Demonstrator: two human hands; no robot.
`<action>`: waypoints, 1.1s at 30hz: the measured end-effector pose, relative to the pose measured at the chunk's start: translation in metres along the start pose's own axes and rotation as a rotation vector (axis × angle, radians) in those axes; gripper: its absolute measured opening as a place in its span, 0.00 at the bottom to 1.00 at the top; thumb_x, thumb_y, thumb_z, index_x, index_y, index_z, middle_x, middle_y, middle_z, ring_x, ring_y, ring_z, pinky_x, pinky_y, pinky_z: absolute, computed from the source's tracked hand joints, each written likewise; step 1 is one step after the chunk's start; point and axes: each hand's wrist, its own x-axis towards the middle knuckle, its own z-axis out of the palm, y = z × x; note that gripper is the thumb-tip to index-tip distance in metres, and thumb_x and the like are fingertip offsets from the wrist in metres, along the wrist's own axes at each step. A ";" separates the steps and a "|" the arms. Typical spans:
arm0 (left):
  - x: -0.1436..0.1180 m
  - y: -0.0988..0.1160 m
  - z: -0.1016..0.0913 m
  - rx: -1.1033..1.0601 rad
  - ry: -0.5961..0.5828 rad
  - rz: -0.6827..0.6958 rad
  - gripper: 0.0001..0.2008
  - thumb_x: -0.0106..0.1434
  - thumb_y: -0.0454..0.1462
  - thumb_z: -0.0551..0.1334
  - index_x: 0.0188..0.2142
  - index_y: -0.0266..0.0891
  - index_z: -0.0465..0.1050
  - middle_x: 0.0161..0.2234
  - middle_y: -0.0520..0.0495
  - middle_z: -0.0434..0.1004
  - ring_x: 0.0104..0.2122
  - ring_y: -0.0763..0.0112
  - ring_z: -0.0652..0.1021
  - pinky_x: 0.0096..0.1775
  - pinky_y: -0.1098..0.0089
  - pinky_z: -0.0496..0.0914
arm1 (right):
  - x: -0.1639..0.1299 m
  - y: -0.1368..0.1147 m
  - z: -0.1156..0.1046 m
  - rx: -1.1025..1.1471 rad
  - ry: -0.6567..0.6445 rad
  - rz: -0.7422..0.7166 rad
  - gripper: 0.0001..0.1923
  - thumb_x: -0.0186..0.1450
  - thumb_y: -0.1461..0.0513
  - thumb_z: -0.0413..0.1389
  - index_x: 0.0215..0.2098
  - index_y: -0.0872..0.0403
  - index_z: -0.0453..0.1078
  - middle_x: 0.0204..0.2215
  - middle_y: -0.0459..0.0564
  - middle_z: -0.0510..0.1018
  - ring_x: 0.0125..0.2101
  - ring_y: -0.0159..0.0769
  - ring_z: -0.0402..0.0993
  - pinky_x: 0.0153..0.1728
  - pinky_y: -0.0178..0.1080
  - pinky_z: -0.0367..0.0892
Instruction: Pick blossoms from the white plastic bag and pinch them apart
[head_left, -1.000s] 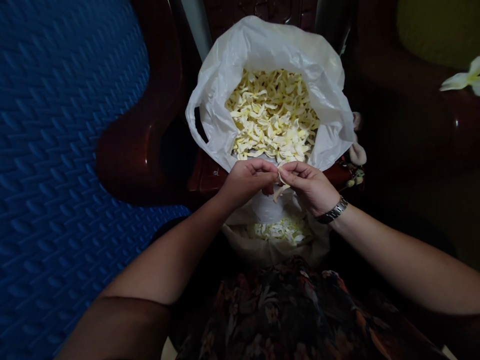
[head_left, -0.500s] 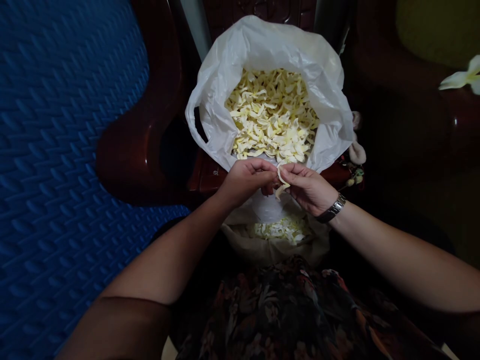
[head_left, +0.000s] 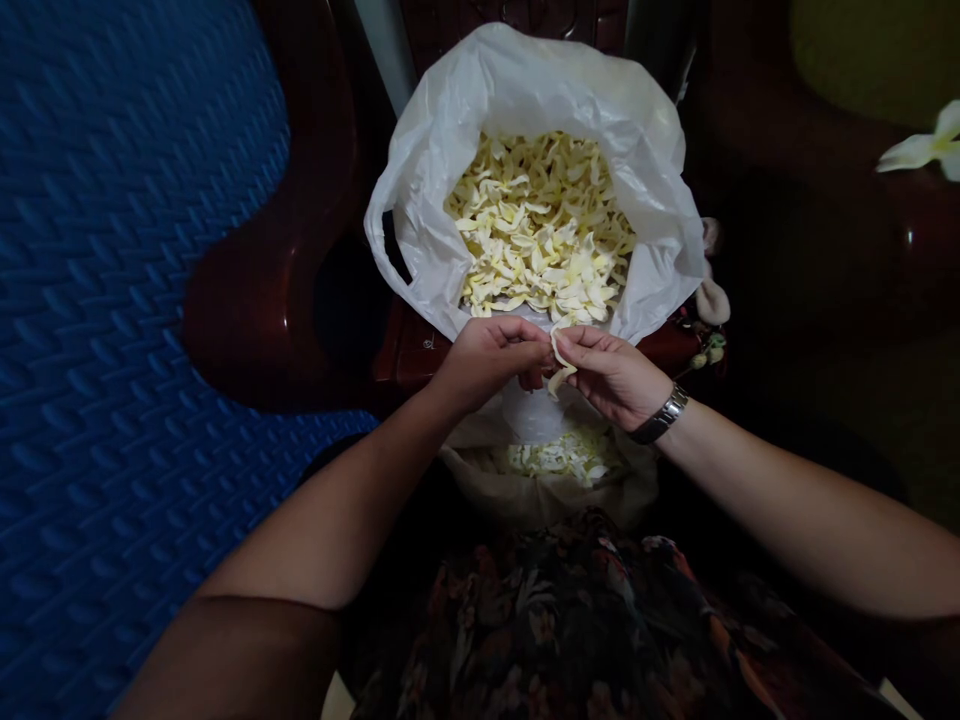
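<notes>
Dim light all round, brightest near the middle of the view. A blue mat (head_left: 112, 330) with a raised woven pattern fills the left side. Beside it curves glossy dark-red wooden furniture (head_left: 255, 300), its polish catching small glints. A pale post (head_left: 384, 50) rises at the top. Far right lies in shadow, with a yellow-green patch (head_left: 870, 50) in the upper corner.

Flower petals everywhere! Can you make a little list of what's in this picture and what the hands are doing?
left hand: fingers curled, pinching the petal
right hand: pinching the same petal
petal: pale, curled, held between both hands
big bag: white plastic, open, full of cream-yellow petals
small bag: lower, near the lap, fewer petals
wristwatch: metal, on the right wrist
mat: blue, at the left
</notes>
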 end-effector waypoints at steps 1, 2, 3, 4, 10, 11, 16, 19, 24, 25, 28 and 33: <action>0.000 0.000 0.000 0.004 0.000 -0.003 0.06 0.54 0.36 0.69 0.28 0.34 0.77 0.18 0.52 0.76 0.18 0.77 0.75 0.23 0.76 0.70 | 0.000 0.000 0.000 0.000 -0.003 0.000 0.17 0.49 0.58 0.76 0.31 0.56 0.78 0.27 0.46 0.82 0.26 0.26 0.75 0.29 0.30 0.71; 0.000 0.000 0.000 0.006 0.000 -0.005 0.06 0.54 0.36 0.69 0.28 0.34 0.77 0.18 0.52 0.76 0.19 0.77 0.75 0.24 0.76 0.70 | 0.000 0.000 0.000 -0.001 -0.005 -0.002 0.17 0.49 0.58 0.76 0.31 0.56 0.78 0.28 0.47 0.82 0.26 0.27 0.75 0.29 0.30 0.71; 0.000 0.000 0.000 0.006 -0.001 -0.008 0.06 0.54 0.36 0.69 0.28 0.34 0.77 0.18 0.52 0.76 0.19 0.77 0.75 0.24 0.76 0.70 | 0.000 0.000 -0.001 -0.002 -0.007 -0.005 0.17 0.49 0.58 0.76 0.31 0.56 0.78 0.28 0.47 0.82 0.27 0.27 0.75 0.30 0.30 0.71; 0.000 -0.001 0.000 0.006 -0.002 -0.009 0.05 0.54 0.36 0.68 0.28 0.34 0.77 0.18 0.52 0.76 0.19 0.77 0.75 0.24 0.76 0.70 | 0.000 0.000 -0.001 -0.004 -0.008 -0.007 0.17 0.49 0.57 0.76 0.31 0.56 0.79 0.27 0.46 0.82 0.27 0.27 0.75 0.30 0.30 0.71; 0.000 -0.001 0.000 0.005 -0.004 -0.005 0.04 0.54 0.35 0.68 0.28 0.35 0.77 0.19 0.52 0.76 0.19 0.77 0.75 0.24 0.76 0.70 | 0.001 0.000 -0.003 -0.029 -0.029 -0.005 0.16 0.52 0.57 0.75 0.32 0.55 0.78 0.28 0.46 0.82 0.27 0.26 0.75 0.31 0.31 0.71; 0.000 0.000 -0.001 0.006 -0.003 -0.007 0.04 0.54 0.34 0.68 0.28 0.35 0.77 0.19 0.52 0.76 0.19 0.77 0.75 0.24 0.76 0.70 | 0.001 0.000 -0.003 -0.030 -0.031 -0.004 0.16 0.52 0.57 0.75 0.32 0.55 0.78 0.29 0.46 0.82 0.27 0.26 0.75 0.32 0.31 0.71; 0.000 0.000 -0.001 0.015 -0.003 -0.009 0.04 0.54 0.35 0.68 0.29 0.35 0.77 0.19 0.52 0.76 0.19 0.77 0.75 0.24 0.76 0.70 | 0.001 0.001 -0.003 -0.015 -0.023 0.000 0.16 0.51 0.57 0.75 0.32 0.55 0.78 0.28 0.46 0.82 0.27 0.26 0.75 0.31 0.30 0.71; 0.000 -0.001 -0.001 0.015 -0.001 -0.010 0.04 0.54 0.35 0.68 0.29 0.35 0.77 0.19 0.52 0.76 0.19 0.77 0.75 0.24 0.75 0.70 | 0.001 0.001 -0.003 -0.015 -0.022 0.006 0.16 0.50 0.57 0.76 0.32 0.56 0.78 0.27 0.45 0.81 0.26 0.26 0.76 0.29 0.29 0.71; 0.001 -0.002 -0.001 0.003 -0.011 0.001 0.05 0.54 0.35 0.69 0.29 0.35 0.77 0.19 0.52 0.76 0.19 0.76 0.75 0.23 0.76 0.70 | 0.002 0.000 -0.002 -0.009 -0.015 0.010 0.18 0.49 0.57 0.76 0.31 0.56 0.78 0.27 0.45 0.81 0.26 0.25 0.76 0.28 0.27 0.70; 0.001 -0.002 -0.002 0.001 -0.015 0.002 0.05 0.54 0.35 0.69 0.29 0.34 0.77 0.19 0.52 0.76 0.19 0.76 0.75 0.23 0.76 0.70 | 0.002 0.000 -0.002 -0.005 -0.009 0.011 0.18 0.48 0.57 0.77 0.31 0.56 0.78 0.27 0.45 0.81 0.26 0.25 0.75 0.28 0.27 0.70; 0.001 -0.001 -0.002 0.005 -0.024 -0.002 0.06 0.54 0.36 0.69 0.29 0.34 0.77 0.18 0.52 0.76 0.19 0.76 0.75 0.23 0.76 0.70 | 0.002 0.000 -0.003 0.001 -0.004 0.017 0.19 0.48 0.57 0.77 0.32 0.56 0.78 0.26 0.45 0.81 0.26 0.25 0.75 0.29 0.28 0.71; 0.000 -0.001 0.001 0.011 -0.007 -0.010 0.05 0.54 0.35 0.69 0.29 0.34 0.76 0.18 0.52 0.76 0.18 0.77 0.75 0.23 0.77 0.69 | 0.002 0.000 -0.003 0.002 -0.009 0.024 0.17 0.49 0.57 0.76 0.31 0.55 0.78 0.26 0.44 0.80 0.27 0.26 0.75 0.31 0.29 0.72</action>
